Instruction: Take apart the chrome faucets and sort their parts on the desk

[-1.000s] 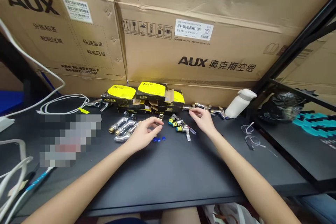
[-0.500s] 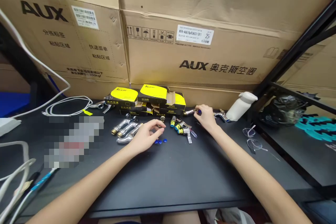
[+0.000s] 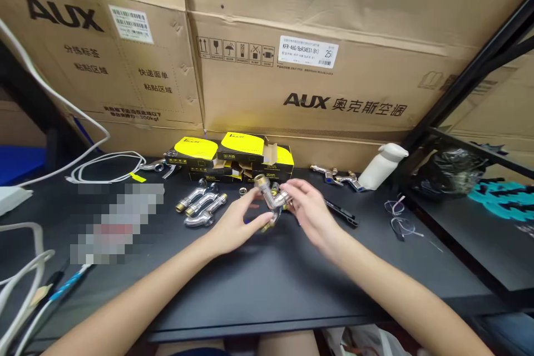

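The metal tap (image 3: 273,199) is between the two hands, in front of the boxes, apparently lifted off the table (image 3: 258,295). One brass threaded end points up and away; another shows low, by the left thumb.

The right hand (image 3: 314,211) pinches the tap's right side between thumb and fingertips, the other fingers curled behind. This side grip leaves the upper brass end uncovered, which probably suits turning the part or looking it over. The left hand (image 3: 234,226) is curved around the opposite side, with thumb and forefinger apart and the thumb tip against the lower part. Whether its fingers press firmly cannot be told; the hold appears to be a steadying one.

Left of the hands, bent pipes (image 3: 203,217) lie side by side at a similar slant, presumably set out for easy reach. A small metal ring (image 3: 243,191) sits just behind the left hand. More taps (image 3: 329,175) lie at the back right, beside the white bottle (image 3: 382,167). A black tool (image 3: 341,213) lies just beyond the right hand. Yellow and black boxes (image 3: 242,147) are stacked at the back, likely to keep the front of the table free for handling. The glasses (image 3: 401,228) rest well to the right, away from the hands.
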Motion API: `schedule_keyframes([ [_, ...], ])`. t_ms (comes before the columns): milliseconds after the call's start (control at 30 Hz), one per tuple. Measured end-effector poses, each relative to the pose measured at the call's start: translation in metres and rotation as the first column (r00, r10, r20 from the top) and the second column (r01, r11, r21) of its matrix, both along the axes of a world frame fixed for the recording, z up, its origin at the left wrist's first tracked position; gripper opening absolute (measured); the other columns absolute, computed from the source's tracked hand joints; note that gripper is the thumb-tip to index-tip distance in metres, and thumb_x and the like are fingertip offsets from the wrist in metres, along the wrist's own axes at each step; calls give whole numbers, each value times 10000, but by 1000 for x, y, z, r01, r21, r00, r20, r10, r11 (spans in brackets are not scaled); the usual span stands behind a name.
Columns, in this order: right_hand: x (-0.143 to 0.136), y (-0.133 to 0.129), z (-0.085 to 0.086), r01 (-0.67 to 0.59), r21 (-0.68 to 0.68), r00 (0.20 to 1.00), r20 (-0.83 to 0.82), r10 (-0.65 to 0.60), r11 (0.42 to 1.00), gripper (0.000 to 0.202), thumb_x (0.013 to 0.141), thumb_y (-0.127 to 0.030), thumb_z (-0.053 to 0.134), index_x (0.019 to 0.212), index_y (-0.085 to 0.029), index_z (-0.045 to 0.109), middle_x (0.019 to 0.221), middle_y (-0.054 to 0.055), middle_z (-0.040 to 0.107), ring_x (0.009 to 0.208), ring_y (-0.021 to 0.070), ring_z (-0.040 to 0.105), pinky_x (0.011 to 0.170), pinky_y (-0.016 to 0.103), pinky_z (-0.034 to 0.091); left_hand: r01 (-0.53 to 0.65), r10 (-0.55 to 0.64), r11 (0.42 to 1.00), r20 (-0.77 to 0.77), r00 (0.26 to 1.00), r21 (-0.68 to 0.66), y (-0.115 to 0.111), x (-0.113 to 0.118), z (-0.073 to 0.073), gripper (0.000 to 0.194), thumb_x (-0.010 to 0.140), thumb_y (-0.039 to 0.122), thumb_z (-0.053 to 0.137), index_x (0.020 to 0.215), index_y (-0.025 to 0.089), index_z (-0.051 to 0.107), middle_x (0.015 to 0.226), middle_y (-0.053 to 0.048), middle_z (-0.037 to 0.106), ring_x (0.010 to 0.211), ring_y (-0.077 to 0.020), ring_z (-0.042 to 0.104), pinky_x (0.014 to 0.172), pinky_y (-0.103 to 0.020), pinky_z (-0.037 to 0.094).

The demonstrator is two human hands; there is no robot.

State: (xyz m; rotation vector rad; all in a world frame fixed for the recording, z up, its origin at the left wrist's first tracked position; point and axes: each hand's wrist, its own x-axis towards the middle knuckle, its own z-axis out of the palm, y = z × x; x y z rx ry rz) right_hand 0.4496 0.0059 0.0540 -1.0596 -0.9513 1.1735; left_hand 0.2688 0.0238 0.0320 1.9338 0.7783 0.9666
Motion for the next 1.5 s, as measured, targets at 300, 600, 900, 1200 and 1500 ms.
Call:
schedule_keyframes([
  [300,42,28,-2,-55,352,818,553,-160,934,299,832,-435,569,1017,-202,606,1062,77,659,941,196,619,857,343,485,101,212,764,396,893,-638,17,-5,6,223,836,310,504,1002,161,506,886,-40,650,655,-127,611,676,-273,505],
  [600,163,48,-33,-27,-89,63,994,91,996,325,777,-498,607,716,-179,624,750,67,678,666,208,611,608,307,451,324,0,689,447,894,-648,21,-14,8,274,852,430,533,794,162,533,665,9,540,508,-92,476,479,-229,378],
  [900,140,37,-31,29,57,-81,995,-55,998,155,879,-346,491,844,-197,515,726,58,638,631,203,595,554,278,386,382,-131,726,430,893,-572,23,-17,2,298,855,375,559,1055,154,553,767,-28,587,520,-96,501,481,-238,367],
  [1200,129,38,-30,106,273,345,892,-293,956,324,811,-435,587,998,-178,520,826,79,633,675,215,611,673,364,504,415,-171,696,426,889,-586,19,-17,7,332,813,380,599,1058,160,560,715,-8,555,513,-103,496,500,-254,374],
  [1500,34,-35,0,-268,182,892,419,173,946,269,906,-330,530,1144,-207,550,792,23,628,437,100,547,422,249,457,441,-194,676,434,880,-591,7,-13,15,347,763,392,665,995,174,526,788,-26,619,513,-97,527,483,-231,375],
])
